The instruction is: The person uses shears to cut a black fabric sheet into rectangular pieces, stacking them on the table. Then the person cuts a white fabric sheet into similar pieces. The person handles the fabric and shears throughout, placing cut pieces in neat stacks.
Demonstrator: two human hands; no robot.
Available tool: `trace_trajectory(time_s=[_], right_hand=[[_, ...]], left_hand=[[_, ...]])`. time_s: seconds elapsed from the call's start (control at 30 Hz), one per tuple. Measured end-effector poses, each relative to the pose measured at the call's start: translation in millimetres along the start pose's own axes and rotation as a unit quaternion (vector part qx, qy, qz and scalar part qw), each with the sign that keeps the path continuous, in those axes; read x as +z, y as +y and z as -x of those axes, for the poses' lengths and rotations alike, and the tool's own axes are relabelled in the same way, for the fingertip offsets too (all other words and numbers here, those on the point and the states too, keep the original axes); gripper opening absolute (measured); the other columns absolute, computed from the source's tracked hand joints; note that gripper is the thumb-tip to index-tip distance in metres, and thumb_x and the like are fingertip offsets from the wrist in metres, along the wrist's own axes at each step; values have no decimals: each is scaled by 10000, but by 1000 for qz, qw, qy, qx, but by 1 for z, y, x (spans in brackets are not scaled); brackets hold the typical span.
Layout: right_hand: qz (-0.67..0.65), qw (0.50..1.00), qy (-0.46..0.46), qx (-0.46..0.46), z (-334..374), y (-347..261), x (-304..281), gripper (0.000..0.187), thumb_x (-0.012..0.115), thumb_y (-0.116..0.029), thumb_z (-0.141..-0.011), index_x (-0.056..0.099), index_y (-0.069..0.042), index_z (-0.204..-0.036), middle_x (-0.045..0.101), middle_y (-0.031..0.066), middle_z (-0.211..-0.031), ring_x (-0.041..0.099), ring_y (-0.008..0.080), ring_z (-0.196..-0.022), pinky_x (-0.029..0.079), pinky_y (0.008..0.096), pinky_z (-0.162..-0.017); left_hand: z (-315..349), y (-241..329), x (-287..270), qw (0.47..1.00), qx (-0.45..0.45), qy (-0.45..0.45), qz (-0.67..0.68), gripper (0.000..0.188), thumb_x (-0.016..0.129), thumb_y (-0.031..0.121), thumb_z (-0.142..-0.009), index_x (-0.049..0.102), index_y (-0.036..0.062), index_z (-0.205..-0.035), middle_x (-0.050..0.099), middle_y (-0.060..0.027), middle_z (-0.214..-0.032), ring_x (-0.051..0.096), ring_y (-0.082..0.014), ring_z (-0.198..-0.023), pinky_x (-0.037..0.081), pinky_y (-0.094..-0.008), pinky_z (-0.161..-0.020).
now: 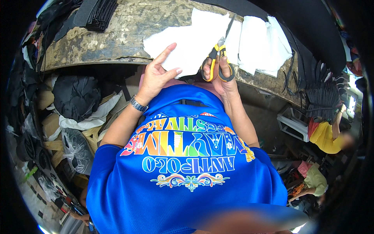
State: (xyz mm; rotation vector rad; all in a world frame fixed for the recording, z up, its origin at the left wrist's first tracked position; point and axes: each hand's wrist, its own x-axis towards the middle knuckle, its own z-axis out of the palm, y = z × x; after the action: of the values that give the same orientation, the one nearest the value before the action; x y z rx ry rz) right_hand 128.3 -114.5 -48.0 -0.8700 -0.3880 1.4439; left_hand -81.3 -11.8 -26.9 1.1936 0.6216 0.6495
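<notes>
My right hand (222,76) grips a pair of scissors (218,52) with black and yellow handles. Fingers pass through the loops, and the blades point away from me over white sheet material (175,45) on the worktable. My left hand (156,78) rests at the near left edge of that material. Its thumb and index finger are stretched apart on the white surface; the other fingers are mostly hidden. More white pieces (253,46) lie overlapping just right of the scissors.
The worn wooden worktable (113,39) curves in front of me. Black strips (97,15) are stacked at its far left, and more black strips (323,97) hang at the right. Below left lie a black bundle (76,95) and plastic bags (78,148). Other people (327,136) sit at right.
</notes>
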Motion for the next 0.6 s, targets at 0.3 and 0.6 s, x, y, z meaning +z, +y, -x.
trace_trajectory(time_s=[0.3,0.6], right_hand=[[-9,1000,-27,-3,1,-3,7,650,557,-678,-879,540,-54,-1061,599,94,-869,570,176,-785,441,283,-690],[44,997,67,-12,4,0,3,552,628,-611,-872,538,-68,-917,537,43,-676,487,104,-555,396,218,-512]], left_hand=[[-4,0,2,999,43,1,-10,752,690,-92,-814,361,-6,-1485,419,-97,-1488,536,-45,-1066,481,-176,-819],[1,1,-8,999,14,13,-49,753,706,-67,-809,387,26,-1484,442,-63,-1483,476,45,-712,423,-145,-584]])
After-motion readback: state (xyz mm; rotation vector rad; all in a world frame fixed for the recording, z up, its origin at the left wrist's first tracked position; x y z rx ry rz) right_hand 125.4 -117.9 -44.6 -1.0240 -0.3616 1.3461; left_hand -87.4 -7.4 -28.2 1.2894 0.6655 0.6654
